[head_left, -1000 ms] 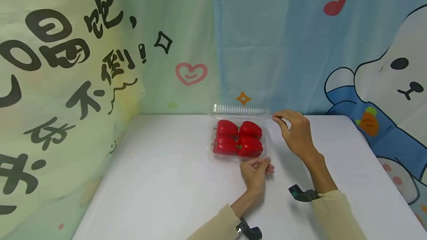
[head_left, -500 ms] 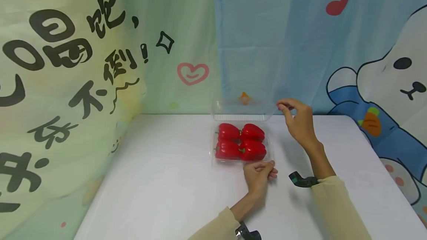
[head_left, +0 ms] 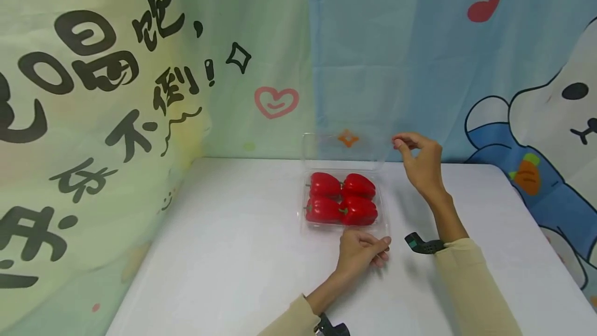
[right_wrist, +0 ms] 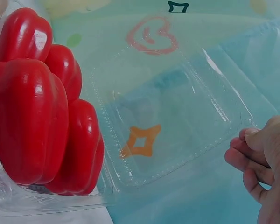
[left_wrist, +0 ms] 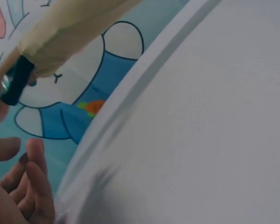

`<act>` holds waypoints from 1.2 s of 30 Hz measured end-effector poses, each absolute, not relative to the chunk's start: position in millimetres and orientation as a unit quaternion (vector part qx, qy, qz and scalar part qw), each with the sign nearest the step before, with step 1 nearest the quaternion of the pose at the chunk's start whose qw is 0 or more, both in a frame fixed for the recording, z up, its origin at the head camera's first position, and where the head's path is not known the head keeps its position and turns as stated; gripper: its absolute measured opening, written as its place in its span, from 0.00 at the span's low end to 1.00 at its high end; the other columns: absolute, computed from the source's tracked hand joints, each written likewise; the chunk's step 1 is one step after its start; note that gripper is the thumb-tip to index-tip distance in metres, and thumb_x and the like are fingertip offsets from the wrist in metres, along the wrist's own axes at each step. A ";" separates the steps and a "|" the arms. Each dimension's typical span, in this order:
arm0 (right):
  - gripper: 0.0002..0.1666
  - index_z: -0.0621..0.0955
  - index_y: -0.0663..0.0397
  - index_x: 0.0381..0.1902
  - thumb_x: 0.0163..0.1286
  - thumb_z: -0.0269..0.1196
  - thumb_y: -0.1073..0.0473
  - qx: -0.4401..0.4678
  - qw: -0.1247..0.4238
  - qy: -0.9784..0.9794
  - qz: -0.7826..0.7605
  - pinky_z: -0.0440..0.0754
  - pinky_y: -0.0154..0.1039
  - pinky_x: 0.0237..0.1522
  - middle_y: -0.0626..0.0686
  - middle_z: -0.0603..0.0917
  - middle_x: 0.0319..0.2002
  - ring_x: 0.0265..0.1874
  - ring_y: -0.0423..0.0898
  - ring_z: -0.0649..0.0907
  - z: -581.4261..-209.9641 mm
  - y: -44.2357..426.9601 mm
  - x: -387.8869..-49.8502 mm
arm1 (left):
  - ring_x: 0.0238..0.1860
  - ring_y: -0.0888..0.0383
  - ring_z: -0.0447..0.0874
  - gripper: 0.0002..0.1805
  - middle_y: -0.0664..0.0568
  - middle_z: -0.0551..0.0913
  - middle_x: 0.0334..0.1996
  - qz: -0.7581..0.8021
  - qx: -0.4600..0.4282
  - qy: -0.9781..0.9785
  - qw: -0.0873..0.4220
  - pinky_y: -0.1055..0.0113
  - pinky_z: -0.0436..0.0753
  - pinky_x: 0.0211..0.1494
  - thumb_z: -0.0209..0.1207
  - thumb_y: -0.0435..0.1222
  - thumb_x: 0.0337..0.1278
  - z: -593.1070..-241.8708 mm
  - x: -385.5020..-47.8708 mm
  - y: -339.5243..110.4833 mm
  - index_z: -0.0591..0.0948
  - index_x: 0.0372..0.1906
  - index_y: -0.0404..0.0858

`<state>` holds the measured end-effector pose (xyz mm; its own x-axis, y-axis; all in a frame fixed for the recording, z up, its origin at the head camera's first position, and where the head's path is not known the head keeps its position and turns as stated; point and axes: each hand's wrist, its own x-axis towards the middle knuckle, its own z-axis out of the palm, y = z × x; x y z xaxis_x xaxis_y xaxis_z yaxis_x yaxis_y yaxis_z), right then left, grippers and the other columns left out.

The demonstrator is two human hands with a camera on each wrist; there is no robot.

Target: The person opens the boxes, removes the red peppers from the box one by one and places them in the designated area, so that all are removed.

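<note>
Several red bell peppers (head_left: 342,199) lie in a clear plastic box (head_left: 383,206) on the table, in two rows. Its hinged lid (right_wrist: 177,116) stands raised along the far side. My right hand (head_left: 422,162) pinches a corner of this lid between thumb and fingers, plain in the right wrist view. Just in front of the box's near right corner is my left hand (head_left: 356,255), fingers loosely bent. The left wrist view shows that left hand (left_wrist: 23,186) with thumb and fingers apart and no thing visible between them.
A white tabletop (head_left: 233,248) surrounds the box. Right behind its far edge hangs a printed curtain (head_left: 364,56), close to the raised lid. More printed cloth (head_left: 84,170) hangs at the left side.
My right hand has moved up with the lid corner, and the lid appears taller in the head view. The left hand has drawn back slightly from the box's near edge.
</note>
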<state>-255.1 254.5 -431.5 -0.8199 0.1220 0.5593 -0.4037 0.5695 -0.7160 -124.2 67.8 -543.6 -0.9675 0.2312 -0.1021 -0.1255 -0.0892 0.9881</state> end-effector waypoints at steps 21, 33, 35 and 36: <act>0.13 0.89 0.67 0.50 0.83 0.62 0.63 0.091 0.295 -0.825 0.473 0.76 0.24 0.48 0.66 0.93 0.44 0.38 0.29 0.82 -445.6 254.1 -268.6 | 0.16 0.51 0.87 0.08 0.48 0.93 0.25 0.588 -0.056 0.769 -0.242 0.72 0.76 0.19 0.69 0.35 0.68 -503.9 -152.5 -52.9 0.93 0.33 0.36; 0.14 0.89 0.65 0.54 0.84 0.61 0.62 0.078 0.283 -0.837 0.462 0.74 0.20 0.49 0.66 0.93 0.48 0.40 0.26 0.80 -448.0 255.1 -267.0 | 0.26 0.58 0.87 0.07 0.48 0.96 0.35 0.526 -0.123 0.816 -0.206 0.64 0.80 0.32 0.72 0.40 0.63 -525.8 -159.2 -70.9 0.94 0.38 0.40; 0.14 0.89 0.65 0.54 0.84 0.61 0.62 0.078 0.283 -0.837 0.462 0.74 0.20 0.50 0.66 0.93 0.48 0.40 0.26 0.80 -449.0 255.4 -267.9 | 0.26 0.57 0.90 0.08 0.47 0.96 0.35 0.545 -0.121 0.810 -0.178 0.65 0.83 0.32 0.71 0.39 0.64 -528.0 -159.6 -71.4 0.94 0.39 0.39; 0.14 0.89 0.66 0.54 0.84 0.61 0.62 0.079 0.283 -0.837 0.462 0.74 0.20 0.49 0.66 0.93 0.47 0.40 0.26 0.80 -449.6 255.6 -268.7 | 0.27 0.57 0.91 0.08 0.46 0.95 0.35 0.554 -0.120 0.807 -0.166 0.66 0.83 0.32 0.71 0.39 0.65 -528.5 -159.6 -71.4 0.94 0.40 0.38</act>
